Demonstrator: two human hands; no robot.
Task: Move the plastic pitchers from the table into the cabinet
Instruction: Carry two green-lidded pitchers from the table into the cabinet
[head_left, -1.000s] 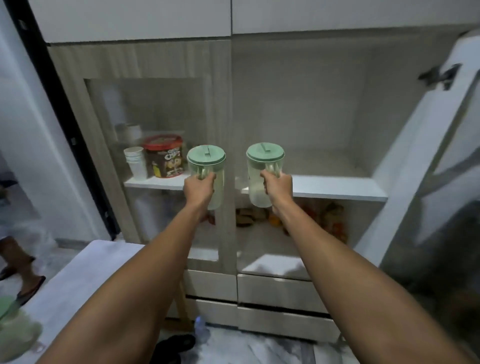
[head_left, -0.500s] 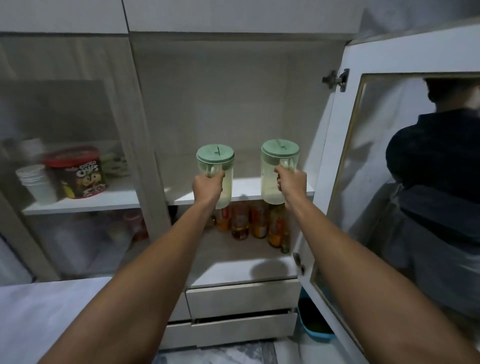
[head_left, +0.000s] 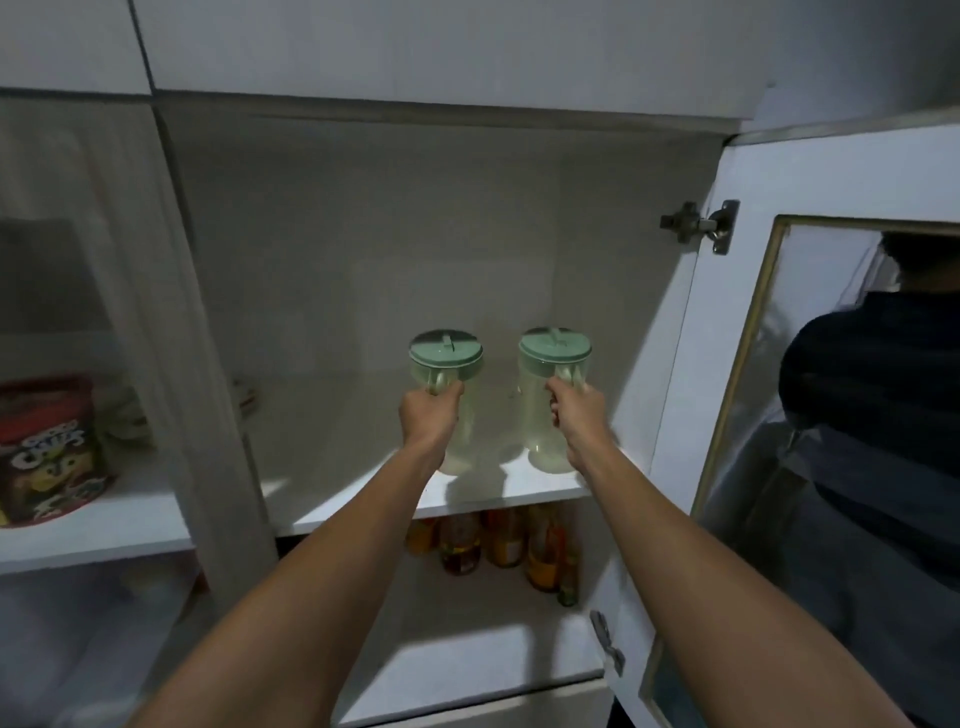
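Two clear plastic pitchers with pale green lids stand upright side by side on the white cabinet shelf, inside the open right compartment. My left hand grips the handle of the left pitcher. My right hand grips the handle of the right pitcher. Both pitcher bases appear to rest on the shelf near its front edge. My forearms hide part of each pitcher's lower body.
The open cabinet door with a glass pane stands at the right, reflecting a person in dark clothes. Several bottles stand on the shelf below. Behind the left glass door sits a cereal tub. A drawer front lies beneath.
Both hands pushed forward and carried the pitchers from in front of the shelf edge into the compartment, down onto the shelf. The view moved closer and rightward.
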